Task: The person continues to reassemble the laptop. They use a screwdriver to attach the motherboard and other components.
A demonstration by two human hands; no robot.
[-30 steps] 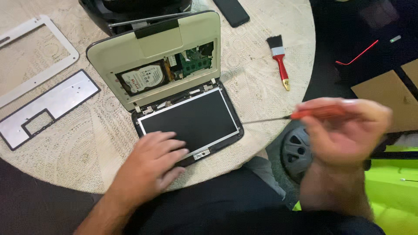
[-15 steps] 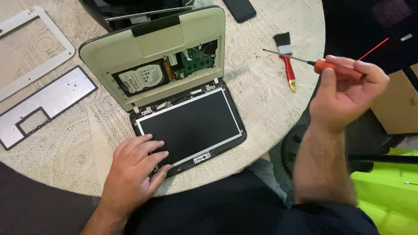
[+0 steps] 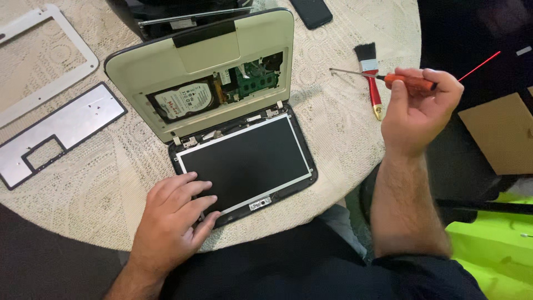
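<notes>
A small cream laptop [image 3: 211,53] lies opened up on the round table, its base upturned with a hard drive [image 3: 183,100] and a green circuit board [image 3: 252,75] exposed. Its black screen panel [image 3: 244,161] lies flat toward me without a bezel. My left hand [image 3: 172,219] rests with fingers spread on the screen's near left corner. My right hand [image 3: 419,108] is raised off the table's right edge, gripping a red-handled screwdriver [image 3: 383,78] whose metal shaft points left.
A white screen bezel frame [image 3: 61,78] and a silver metal plate [image 3: 61,130] lie at the left. A small red-handled brush [image 3: 371,78] lies right of the laptop. A black phone [image 3: 311,11] sits at the top. A cardboard piece [image 3: 502,133] is at the right.
My right hand has lifted the screwdriver up and away from the screen's right edge, turning it level. My left hand stays on the screen corner.
</notes>
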